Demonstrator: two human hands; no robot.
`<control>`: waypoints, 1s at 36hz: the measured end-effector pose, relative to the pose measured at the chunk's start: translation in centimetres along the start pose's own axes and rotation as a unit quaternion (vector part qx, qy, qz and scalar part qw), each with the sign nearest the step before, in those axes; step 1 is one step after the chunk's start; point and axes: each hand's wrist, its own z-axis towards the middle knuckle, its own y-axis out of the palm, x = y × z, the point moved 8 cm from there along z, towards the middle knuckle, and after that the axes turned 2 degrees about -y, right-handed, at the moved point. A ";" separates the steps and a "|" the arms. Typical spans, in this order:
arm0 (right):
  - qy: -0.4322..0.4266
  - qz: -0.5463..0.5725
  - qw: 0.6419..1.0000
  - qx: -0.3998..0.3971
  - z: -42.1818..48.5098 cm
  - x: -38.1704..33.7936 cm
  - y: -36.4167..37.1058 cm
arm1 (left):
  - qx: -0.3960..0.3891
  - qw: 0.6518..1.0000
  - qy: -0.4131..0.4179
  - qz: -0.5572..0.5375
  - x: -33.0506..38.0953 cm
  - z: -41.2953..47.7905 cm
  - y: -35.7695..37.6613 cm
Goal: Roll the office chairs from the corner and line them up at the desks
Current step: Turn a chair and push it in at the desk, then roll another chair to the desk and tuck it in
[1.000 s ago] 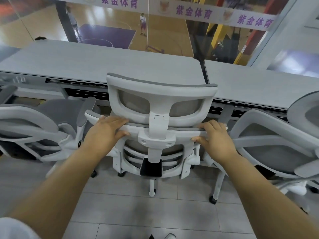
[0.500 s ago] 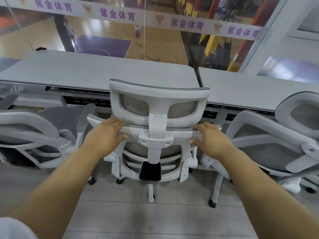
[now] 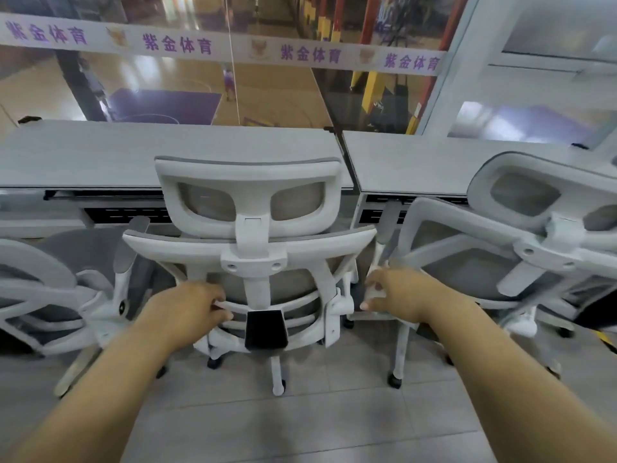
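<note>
White mesh chair (image 3: pixel 248 252) ahead of the hands: left hand (image 3: pixel 187 312) grips its lower back rib, right hand (image 3: pixel 400 299) clasps a white strut (image 3: pixel 372 292); push evenly, square to the desk (image 3: pixel 167 152).

White mesh-backed middle chair (image 3: pixel 248 170) upright at the grey desks (image 3: pixel 133 152); left chair (image 3: pixel 33 262) and right chair (image 3: pixel 534 252) close beside

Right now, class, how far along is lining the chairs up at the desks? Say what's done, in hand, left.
Done: left chair and right chair stand at the desks. In hand: the middle chair, left hand gripping its lower back frame, right hand gripping a white armrest post. Left, probably: settling it; the right chair sits angled.
</note>
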 end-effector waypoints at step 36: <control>0.232 0.078 0.957 0.157 -10.9 41.2 -3.4 | -0.014 0.968 0.251 -0.011 45.0 15.7 1.8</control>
